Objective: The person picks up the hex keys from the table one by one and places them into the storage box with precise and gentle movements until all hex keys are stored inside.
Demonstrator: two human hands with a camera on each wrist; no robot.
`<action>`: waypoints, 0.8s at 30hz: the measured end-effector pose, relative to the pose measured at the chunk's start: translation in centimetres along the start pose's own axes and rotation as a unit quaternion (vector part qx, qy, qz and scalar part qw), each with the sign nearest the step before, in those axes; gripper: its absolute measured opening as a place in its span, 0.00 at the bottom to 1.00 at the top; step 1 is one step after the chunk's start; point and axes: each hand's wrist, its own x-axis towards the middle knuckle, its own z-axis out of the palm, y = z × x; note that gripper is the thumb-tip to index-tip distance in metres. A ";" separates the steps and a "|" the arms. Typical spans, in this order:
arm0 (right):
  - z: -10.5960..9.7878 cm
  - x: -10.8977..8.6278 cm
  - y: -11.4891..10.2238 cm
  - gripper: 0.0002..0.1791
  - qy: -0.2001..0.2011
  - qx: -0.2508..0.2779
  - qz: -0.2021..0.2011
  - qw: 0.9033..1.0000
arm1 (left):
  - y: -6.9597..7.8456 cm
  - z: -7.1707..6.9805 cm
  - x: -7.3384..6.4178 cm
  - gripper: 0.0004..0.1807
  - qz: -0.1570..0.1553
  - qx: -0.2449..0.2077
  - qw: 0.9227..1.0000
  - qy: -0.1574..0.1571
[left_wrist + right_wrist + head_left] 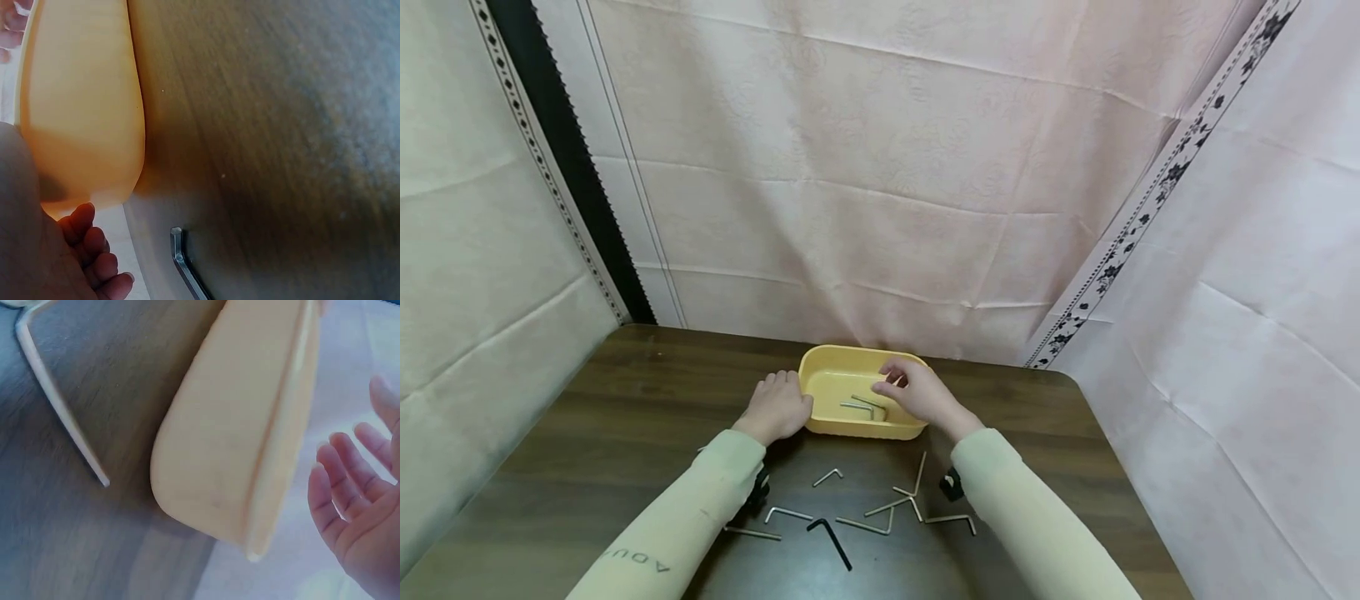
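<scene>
A yellow plastic bin (857,427) stands toward the back of the table, with a few L-shaped hex keys (859,406) lying on its floor. My left hand (778,406) grips the bin's left end, its fingers curled beside the wall in the left wrist view. Above the bin's right part is my right hand (921,393). Its fingers are loosely bent, and the right wrist view shows nothing between them. Several silver hex keys (865,527) and one black hex key (831,542) lie on the table in front, between my forearms.
The brown wooden table (647,400) ends just behind the bin. A pale cloth curtain (850,208) hangs there, with more cloth at both sides. A hex key (752,532) lies beside my left sleeve, and another hex key (951,519) is close to my right sleeve.
</scene>
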 end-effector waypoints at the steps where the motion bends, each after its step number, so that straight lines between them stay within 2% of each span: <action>1: -0.3 -0.5 -0.1 0.19 -0.001 0.007 -0.005 1.000 | 0.0 0.0 0.0 0.26 -0.001 -0.002 1.000 -0.001; 5: -1.4 -2.6 -0.2 0.23 -0.004 0.026 -0.011 1.000 | 0.0 0.0 -0.1 0.26 -0.002 -0.005 1.000 -0.004; 12: -2.2 -6.3 0.2 0.25 -0.005 0.051 -0.034 0.998 | 0.0 0.0 0.0 0.26 -0.005 -0.003 1.000 -0.006; 18: -2.3 -9.6 1.4 0.29 -0.013 0.048 -0.032 0.998 | -0.2 0.3 0.1 0.26 -0.006 -0.001 1.000 -0.004; 24: -2.0 -12.3 3.2 0.26 -0.026 0.034 -0.025 0.999 | -0.1 0.1 0.1 0.26 -0.005 -0.005 1.000 -0.004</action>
